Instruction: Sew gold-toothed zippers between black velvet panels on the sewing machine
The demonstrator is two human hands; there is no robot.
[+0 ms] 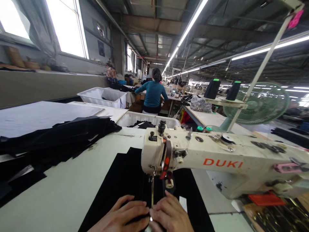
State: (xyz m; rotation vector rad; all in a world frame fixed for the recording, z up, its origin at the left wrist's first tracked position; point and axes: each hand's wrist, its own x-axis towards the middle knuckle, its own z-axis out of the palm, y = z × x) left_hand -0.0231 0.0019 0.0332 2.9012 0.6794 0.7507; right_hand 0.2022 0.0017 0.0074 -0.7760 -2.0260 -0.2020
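A heap of black cut pieces (pixel 60 133) is piled on a pale worktable (pixel 70 187) at left, with a white plastic bin (pixel 100 100) set beyond it. At centre, black cloth (pixel 108 190) is spread flat on the table, its upper part lying beneath the head of a sewing machine (pixel 193 151) lettered "DUKI". The left hand (pixel 127 214) is laid on the cloth, fingers bent, just beside a narrow gold-coloured strip (pixel 152 191). Farther back, a seated co-worker (pixel 153 93) in teal is seen from behind. The right hand (pixel 169 212) is placed close opposite the left; whether anything is pinched by either cannot be told. A white patch (pixel 182 203) is seen beside it on the cloth. At right, dark thread cones (pixel 212 89) are held on a stand, backed by a green fan (pixel 267 104).
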